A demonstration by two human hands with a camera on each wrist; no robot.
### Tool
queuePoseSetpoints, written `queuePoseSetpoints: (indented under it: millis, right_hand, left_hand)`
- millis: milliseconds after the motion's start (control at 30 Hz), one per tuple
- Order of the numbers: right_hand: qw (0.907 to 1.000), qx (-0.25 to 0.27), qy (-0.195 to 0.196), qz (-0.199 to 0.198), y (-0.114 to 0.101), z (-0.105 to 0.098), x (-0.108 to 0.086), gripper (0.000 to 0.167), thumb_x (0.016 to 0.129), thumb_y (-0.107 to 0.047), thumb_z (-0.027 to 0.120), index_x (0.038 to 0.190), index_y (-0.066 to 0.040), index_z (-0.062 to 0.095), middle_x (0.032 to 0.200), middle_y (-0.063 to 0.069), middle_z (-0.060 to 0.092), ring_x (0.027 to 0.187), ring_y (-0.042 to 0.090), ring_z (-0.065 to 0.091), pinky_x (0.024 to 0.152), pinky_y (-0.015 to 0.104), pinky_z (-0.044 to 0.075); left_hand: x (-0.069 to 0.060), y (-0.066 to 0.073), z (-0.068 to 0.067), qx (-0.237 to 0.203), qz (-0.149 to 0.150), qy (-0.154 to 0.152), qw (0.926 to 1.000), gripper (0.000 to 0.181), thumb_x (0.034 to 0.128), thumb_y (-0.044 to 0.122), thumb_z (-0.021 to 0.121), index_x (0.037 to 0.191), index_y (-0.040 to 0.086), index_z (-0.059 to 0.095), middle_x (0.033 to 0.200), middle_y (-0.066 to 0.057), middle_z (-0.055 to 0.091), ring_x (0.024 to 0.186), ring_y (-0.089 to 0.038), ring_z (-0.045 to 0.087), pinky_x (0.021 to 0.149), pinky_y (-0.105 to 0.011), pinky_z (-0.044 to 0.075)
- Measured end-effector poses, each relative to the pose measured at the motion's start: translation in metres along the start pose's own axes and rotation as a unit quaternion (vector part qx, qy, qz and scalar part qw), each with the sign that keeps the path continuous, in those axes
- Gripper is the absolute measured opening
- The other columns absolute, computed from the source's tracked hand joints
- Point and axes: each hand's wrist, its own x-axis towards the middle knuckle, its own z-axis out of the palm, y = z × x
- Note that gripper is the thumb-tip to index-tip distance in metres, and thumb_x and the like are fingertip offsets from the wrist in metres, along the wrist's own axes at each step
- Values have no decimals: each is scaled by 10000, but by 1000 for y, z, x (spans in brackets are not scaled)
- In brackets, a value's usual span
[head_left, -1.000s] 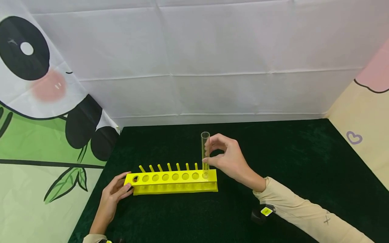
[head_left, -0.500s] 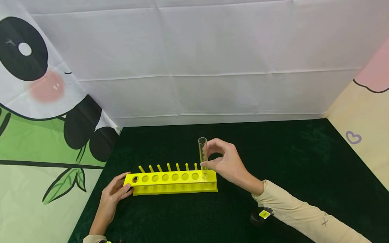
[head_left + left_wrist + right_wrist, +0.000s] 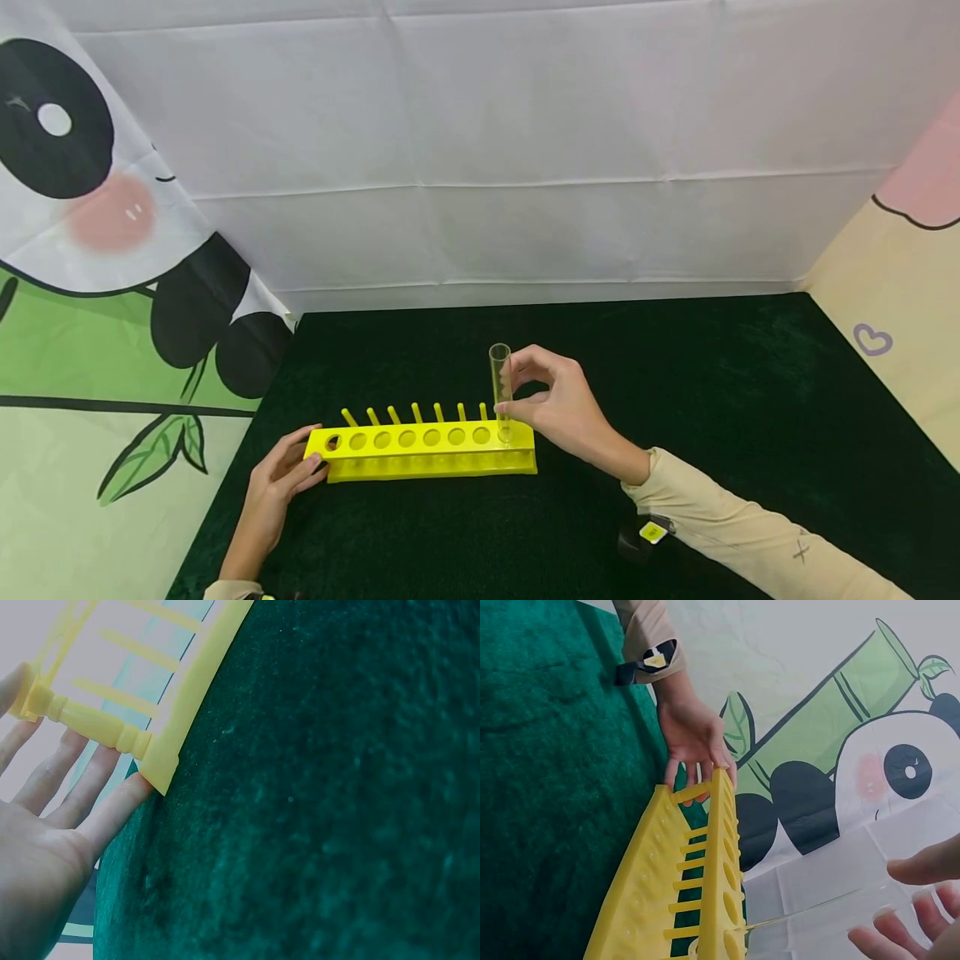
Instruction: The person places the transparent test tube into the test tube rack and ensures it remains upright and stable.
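Observation:
A yellow test tube rack (image 3: 420, 462) stands on the dark green cloth, with a row of round holes along its top. My left hand (image 3: 273, 483) holds the rack's left end, thumb at the front and fingers round the end post, as the left wrist view also shows. My right hand (image 3: 566, 404) pinches a clear glass test tube (image 3: 500, 371) between thumb and fingertips. The tube is nearly upright over the rack's rightmost hole. In the right wrist view the tube (image 3: 810, 906) reaches the rack's top plate; how deep its lower end sits is hard to tell.
A row of yellow pegs (image 3: 416, 412) rises along the rack's back side. The green cloth (image 3: 675, 367) covers the table. A white sheet (image 3: 525, 233) hangs behind, and a panda-printed sheet (image 3: 112, 333) stands at the left.
My right hand has brought the test tube down and slightly left, mostly in the first half second. The left hand and the rack have stayed almost still.

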Motion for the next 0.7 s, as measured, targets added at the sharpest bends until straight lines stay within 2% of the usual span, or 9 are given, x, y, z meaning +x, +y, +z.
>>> queuePoseSetpoints:
  millis: [467, 700]
  right_hand:
    - [10000, -11, -23, 40, 9, -6, -3, 332, 739, -6, 764, 1009, -92, 590, 1018, 71, 587, 902, 220, 592, 711, 319, 562]
    - [9998, -61, -34, 210, -22, -6, -9, 301, 744, 89, 714, 1000, 12, 574, 1009, 151, 583, 911, 314, 586, 727, 389, 560]
  left_hand:
    - [-1, 2, 10, 104, -58, 60, 9999, 508, 974, 282, 538, 1397, 38, 400, 1281, -30, 495, 1042, -43, 581, 810, -302, 543]
    - [-1, 3, 11, 100, -6, 22, 9999, 503, 977, 277, 533, 1397, 36, 398, 1288, -80, 492, 1045, -45, 581, 813, -299, 540]
